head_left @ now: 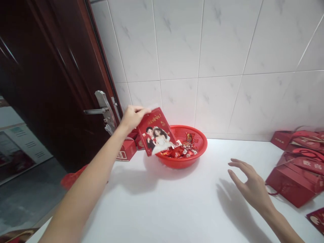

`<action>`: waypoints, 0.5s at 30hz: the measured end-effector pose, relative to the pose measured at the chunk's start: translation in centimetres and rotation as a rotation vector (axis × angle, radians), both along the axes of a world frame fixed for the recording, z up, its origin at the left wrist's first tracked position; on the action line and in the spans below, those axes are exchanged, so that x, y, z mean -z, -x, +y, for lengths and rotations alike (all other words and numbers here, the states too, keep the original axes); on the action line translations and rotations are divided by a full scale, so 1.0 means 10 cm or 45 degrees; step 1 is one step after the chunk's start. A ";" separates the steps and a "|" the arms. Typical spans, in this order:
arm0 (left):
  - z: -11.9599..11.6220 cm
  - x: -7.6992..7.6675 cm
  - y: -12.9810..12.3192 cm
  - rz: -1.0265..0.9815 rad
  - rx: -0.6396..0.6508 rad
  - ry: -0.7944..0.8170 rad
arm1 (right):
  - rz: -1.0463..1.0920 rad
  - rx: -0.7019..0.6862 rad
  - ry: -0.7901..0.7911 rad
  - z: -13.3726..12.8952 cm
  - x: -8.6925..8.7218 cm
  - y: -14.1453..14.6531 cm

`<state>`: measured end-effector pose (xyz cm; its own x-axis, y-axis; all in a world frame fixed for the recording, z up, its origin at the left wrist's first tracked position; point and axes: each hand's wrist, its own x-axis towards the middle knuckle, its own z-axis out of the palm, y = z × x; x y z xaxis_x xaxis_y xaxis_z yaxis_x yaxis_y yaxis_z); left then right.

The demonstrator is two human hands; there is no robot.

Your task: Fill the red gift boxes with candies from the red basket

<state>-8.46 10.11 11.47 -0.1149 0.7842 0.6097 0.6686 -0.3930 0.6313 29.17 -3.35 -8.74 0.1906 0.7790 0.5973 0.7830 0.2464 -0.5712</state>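
Observation:
My left hand [135, 118] is closed on the top edge of a flat red wedding card [155, 133], printed with a cartoon couple and gold lettering. Tilted, the card hangs just above the table and overlaps the left rim of a red plastic basket [202, 146]. In that basket lie several wrapped candies [183, 150], mostly red. Over the right part of the white table my right hand [253, 187] hovers, fingers apart and nothing in it. Whether the card is one layer or a flattened box I cannot tell.
Several red gift boxes [296, 179] with ribbon handles stand at the right, beside another red printed piece [316, 217]. More red boxes [129, 148] sit behind my left arm. A tiled wall [220, 101] backs the table; a dark door [60, 74] with a handle [96, 110] stands left.

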 end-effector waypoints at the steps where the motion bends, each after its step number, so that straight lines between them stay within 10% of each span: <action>1: -0.11 0.04 -0.12 -0.007 0.149 0.059 | 0.058 -0.055 0.016 -0.02 -0.02 0.05; 6: -0.52 0.35 -0.60 0.175 0.717 0.291 | 0.347 -0.408 0.209 -0.11 -0.10 0.32; 15: -0.67 0.85 -1.05 0.106 1.072 0.512 | 0.513 -0.885 0.385 -0.25 -0.11 0.64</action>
<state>2.04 3.39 2.97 0.6188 0.7429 0.2554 0.3123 -0.5310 0.7877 22.77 -5.90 -7.67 -0.2356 0.9125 0.3344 0.2340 0.3872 -0.8918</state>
